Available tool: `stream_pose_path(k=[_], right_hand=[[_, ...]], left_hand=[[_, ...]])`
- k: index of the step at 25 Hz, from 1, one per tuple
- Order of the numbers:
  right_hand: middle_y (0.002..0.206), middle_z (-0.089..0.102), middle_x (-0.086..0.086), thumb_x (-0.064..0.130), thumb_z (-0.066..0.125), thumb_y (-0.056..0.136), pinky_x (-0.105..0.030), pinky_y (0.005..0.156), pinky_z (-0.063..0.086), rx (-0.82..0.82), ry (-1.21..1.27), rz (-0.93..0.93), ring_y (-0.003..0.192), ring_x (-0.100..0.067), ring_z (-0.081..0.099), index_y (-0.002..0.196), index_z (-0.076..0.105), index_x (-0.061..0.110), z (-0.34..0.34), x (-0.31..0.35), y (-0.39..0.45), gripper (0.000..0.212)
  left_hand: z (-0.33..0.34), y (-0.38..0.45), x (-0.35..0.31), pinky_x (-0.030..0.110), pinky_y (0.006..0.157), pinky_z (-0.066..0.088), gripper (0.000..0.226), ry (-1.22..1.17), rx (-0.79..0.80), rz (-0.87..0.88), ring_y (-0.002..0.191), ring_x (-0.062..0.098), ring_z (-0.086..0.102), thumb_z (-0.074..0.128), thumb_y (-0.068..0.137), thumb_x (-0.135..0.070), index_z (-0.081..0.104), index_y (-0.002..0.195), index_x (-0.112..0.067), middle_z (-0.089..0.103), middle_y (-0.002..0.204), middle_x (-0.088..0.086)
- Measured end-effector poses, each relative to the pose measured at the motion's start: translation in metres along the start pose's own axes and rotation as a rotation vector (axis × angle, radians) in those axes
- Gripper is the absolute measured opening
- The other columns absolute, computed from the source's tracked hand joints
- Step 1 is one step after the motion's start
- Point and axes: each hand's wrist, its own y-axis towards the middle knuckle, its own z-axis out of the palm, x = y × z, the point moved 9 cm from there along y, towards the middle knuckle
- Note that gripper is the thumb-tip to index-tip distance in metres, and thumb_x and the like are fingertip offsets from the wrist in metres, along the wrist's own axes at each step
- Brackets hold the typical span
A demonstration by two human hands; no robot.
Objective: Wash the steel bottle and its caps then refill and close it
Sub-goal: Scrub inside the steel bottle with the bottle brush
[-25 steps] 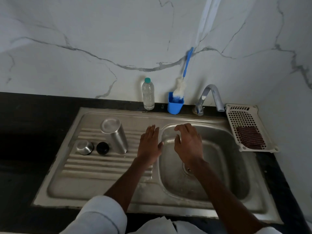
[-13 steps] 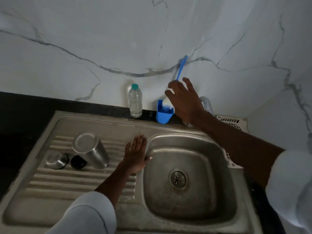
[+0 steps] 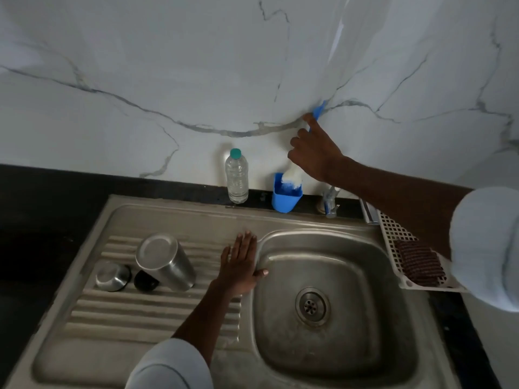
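Note:
The steel bottle (image 3: 165, 261) stands upside down on the ribbed drainboard (image 3: 146, 313). Beside it on the left lie a steel cap (image 3: 112, 276) and a small black cap (image 3: 145, 280). My left hand (image 3: 240, 265) rests flat on the drainboard at the basin's left rim, fingers straight. My right hand (image 3: 314, 153) is up at the wall, fingers curled round the blue handle of the bottle brush (image 3: 318, 110). The brush's white head (image 3: 292, 176) sits in a blue holder (image 3: 286, 197).
A clear plastic water bottle (image 3: 236, 175) with a green cap stands behind the sink. The tap (image 3: 330, 199) is partly hidden by my right arm. A white basket (image 3: 393, 234) with a brown scrub pad (image 3: 420, 262) sits right of the basin (image 3: 323, 352).
My right hand rose from over the basin to the brush at the wall and closed on its handle. My left hand stayed flat on the drainboard. The view shifted.

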Motion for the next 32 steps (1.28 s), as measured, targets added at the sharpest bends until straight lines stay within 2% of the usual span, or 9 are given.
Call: stream_pose_path(k=[3, 7, 10, 13, 17, 20, 26, 29, 32], right_hand=[[0.093, 0.067, 0.001, 0.008, 0.064, 0.093, -0.056, 0.122, 0.021, 0.053, 0.073, 0.092, 0.104, -0.024, 0.063, 0.099, 0.069, 0.022, -0.007, -0.020, -0.011, 0.016], [0.073, 0.041, 0.001, 0.004, 0.055, 0.093, -0.051, 0.115, 0.030, 0.145, 0.270, 0.313, 0.093, -0.023, 0.062, 0.092, 0.049, 0.019, -0.022, -0.051, -0.052, 0.017], [0.072, 0.042, 0.000, 0.001, 0.059, 0.088, -0.043, 0.092, 0.043, 0.158, 0.450, 0.494, 0.078, -0.022, 0.055, 0.093, 0.052, 0.019, -0.028, -0.062, -0.089, 0.020], [0.075, 0.043, -0.001, 0.005, 0.065, 0.088, -0.035, 0.069, 0.041, 0.175, 0.620, 0.608, 0.067, -0.018, 0.048, 0.097, 0.060, 0.016, -0.024, -0.063, -0.130, 0.015], [0.091, 0.049, -0.005, 0.015, 0.059, 0.094, -0.036, 0.072, 0.041, 0.180, 0.850, 0.732, 0.087, -0.025, 0.057, 0.114, 0.061, 0.012, -0.015, -0.061, -0.186, 0.020], [0.104, 0.064, -0.013, 0.024, 0.058, 0.093, -0.035, 0.074, 0.044, 0.111, 1.076, 0.935, 0.099, -0.034, 0.066, 0.111, 0.062, 0.009, 0.001, -0.050, -0.239, 0.024], [0.069, 0.067, -0.005, 0.036, 0.055, 0.079, -0.035, 0.062, 0.047, 0.129, 1.852, 1.102, 0.068, -0.023, 0.064, 0.068, 0.071, 0.019, 0.083, 0.085, -0.298, 0.026], [0.042, 0.044, 0.003, 0.030, 0.053, 0.093, -0.023, 0.041, 0.027, 0.175, 2.350, 1.185, 0.035, -0.009, 0.036, 0.056, 0.059, 0.016, 0.104, 0.160, -0.305, 0.040], [0.042, 0.029, 0.004, 0.024, 0.038, 0.099, -0.019, 0.034, 0.016, 0.259, 2.633, 1.121, 0.031, -0.007, 0.020, 0.060, 0.047, 0.013, 0.116, 0.213, -0.298, 0.041]], left_hand=[[-0.006, -0.003, 0.001, 0.052, 0.127, -0.010, 0.105, -0.017, 0.033, -0.021, 0.155, 0.022, -0.031, 0.045, 0.100, -0.068, -0.025, 0.162, -0.020, -0.039, 0.165, 0.000], [-0.009, -0.004, 0.000, 0.050, 0.128, -0.008, 0.101, -0.054, 0.044, -0.030, 0.157, 0.019, -0.028, 0.044, 0.101, -0.067, -0.020, 0.164, -0.022, -0.034, 0.168, -0.003], [-0.017, -0.009, 0.002, 0.050, 0.127, -0.004, 0.090, -0.121, -0.022, -0.044, 0.160, 0.016, -0.017, 0.042, 0.103, -0.065, -0.009, 0.167, -0.027, -0.022, 0.173, -0.007], [-0.030, -0.026, -0.003, 0.052, 0.126, 0.003, 0.084, -0.271, -0.187, -0.083, 0.162, 0.015, 0.000, 0.044, 0.100, -0.068, 0.012, 0.168, -0.029, 0.004, 0.176, -0.008], [-0.055, -0.078, -0.010, 0.049, 0.118, 0.033, 0.082, -0.549, -0.561, -0.039, 0.143, 0.012, 0.044, 0.042, 0.086, -0.071, 0.050, 0.152, -0.023, 0.053, 0.154, 0.000], [-0.061, -0.113, -0.019, 0.036, 0.110, 0.045, 0.064, -0.740, -0.672, 0.036, 0.128, 0.008, 0.057, 0.051, 0.091, -0.060, 0.061, 0.141, -0.020, 0.063, 0.139, -0.003], [-0.060, -0.164, -0.022, 0.018, 0.088, 0.052, 0.026, -0.887, -0.818, 0.038, 0.107, 0.005, 0.069, 0.060, 0.094, -0.032, 0.071, 0.117, -0.024, 0.075, 0.114, -0.012], [-0.051, -0.183, -0.021, 0.011, 0.077, 0.051, 0.019, -0.907, -0.838, -0.026, 0.101, 0.005, 0.071, 0.061, 0.095, -0.021, 0.072, 0.110, -0.028, 0.075, 0.110, -0.016], [-0.035, -0.201, -0.006, 0.017, 0.079, 0.054, 0.028, -0.929, -0.884, -0.126, 0.098, 0.012, 0.072, 0.064, 0.100, -0.002, 0.073, 0.105, -0.029, 0.077, 0.104, -0.010]])
